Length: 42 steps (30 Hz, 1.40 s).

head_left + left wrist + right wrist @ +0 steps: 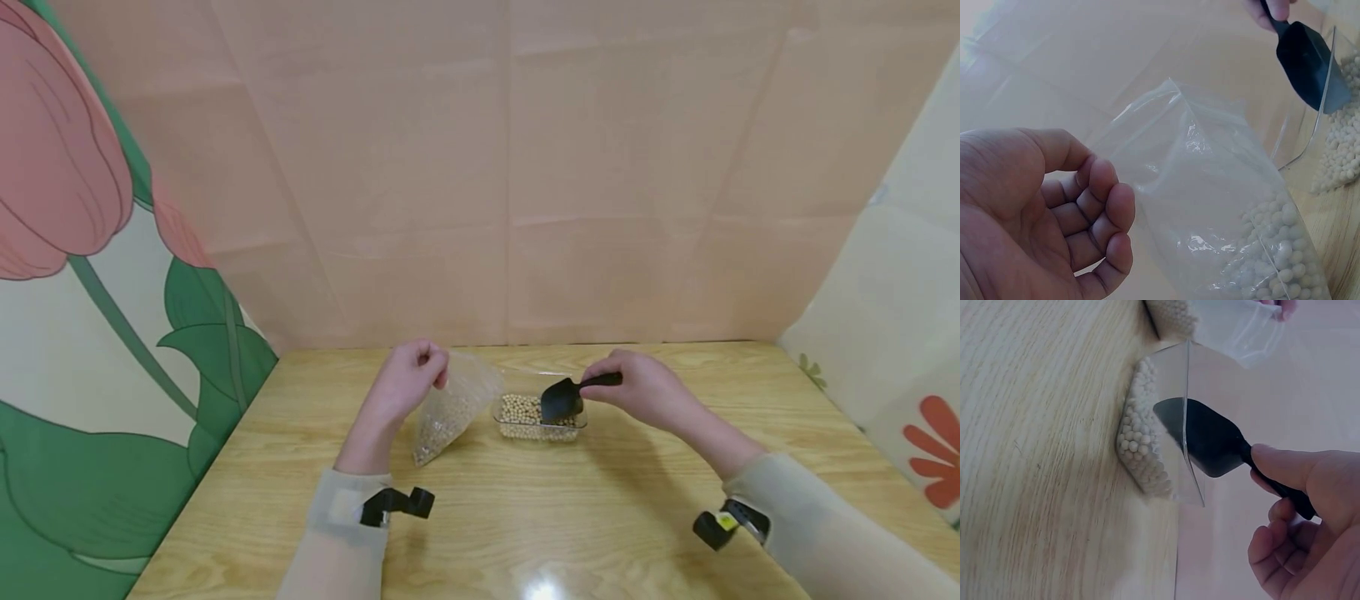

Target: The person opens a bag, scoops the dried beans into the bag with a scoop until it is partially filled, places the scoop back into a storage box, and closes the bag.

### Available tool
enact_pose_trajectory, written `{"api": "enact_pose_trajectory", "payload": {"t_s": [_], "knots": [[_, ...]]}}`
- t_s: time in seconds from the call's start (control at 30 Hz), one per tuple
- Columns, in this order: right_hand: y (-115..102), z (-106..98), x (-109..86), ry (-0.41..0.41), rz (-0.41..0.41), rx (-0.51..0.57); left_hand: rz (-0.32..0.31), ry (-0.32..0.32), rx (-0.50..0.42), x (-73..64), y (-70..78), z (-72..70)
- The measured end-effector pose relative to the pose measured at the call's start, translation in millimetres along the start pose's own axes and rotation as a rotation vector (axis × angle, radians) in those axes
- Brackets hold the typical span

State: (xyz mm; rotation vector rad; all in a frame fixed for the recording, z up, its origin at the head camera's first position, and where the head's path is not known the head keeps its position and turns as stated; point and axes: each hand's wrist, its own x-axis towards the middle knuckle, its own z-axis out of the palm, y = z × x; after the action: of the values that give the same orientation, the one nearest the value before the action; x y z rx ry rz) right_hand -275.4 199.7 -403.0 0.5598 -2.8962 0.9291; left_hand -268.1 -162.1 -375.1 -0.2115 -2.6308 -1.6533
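Between finger and thumb, my left hand pinches the upper edge of a clear zip bag. Small round pale beans fill its lower corner, and the bag hangs at a slant. A black scoop is in my right hand, gripped by its short handle. The scoop's blade tilts down into a clear plastic box, its tip at the pale beans inside. The box stands on the table just right of the bag.
The wood-grain table runs back to a pink cloth backdrop. A tulip-printed panel borders the left side and a white flowered sheet the right. Both forearms carry black wrist mounts.
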Motion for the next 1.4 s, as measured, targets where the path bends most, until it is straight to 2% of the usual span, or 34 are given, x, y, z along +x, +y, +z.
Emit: {"api": "enact_pose_trajectory", "payload": {"t_s": [0.37, 0.6, 0.83, 1.1, 1.4], "knots": [[-4.1, 2.0, 4.2, -0.083, 0.009, -0.069, -0.004, 0.001, -0.010, -0.7, -0.5, 0.1], [-4.6, 5.9, 3.4, -0.104, 0.037, -0.061, -0.008, -0.009, -0.009, -0.8, -0.7, 0.4], [-2.3, 12.9, 1.9, -0.111, 0.060, -0.003, -0.013, -0.002, -0.002, -0.4, -1.0, 0.9], [1.4, 28.9, 1.2, -0.113, 0.137, 0.118, -0.011, 0.004, 0.004, 1.0, -0.1, 1.1], [-0.2, 49.3, 1.5, -0.055, 0.130, 0.164, -0.008, -0.006, -0.006, 0.6, -0.4, 1.2]]}}
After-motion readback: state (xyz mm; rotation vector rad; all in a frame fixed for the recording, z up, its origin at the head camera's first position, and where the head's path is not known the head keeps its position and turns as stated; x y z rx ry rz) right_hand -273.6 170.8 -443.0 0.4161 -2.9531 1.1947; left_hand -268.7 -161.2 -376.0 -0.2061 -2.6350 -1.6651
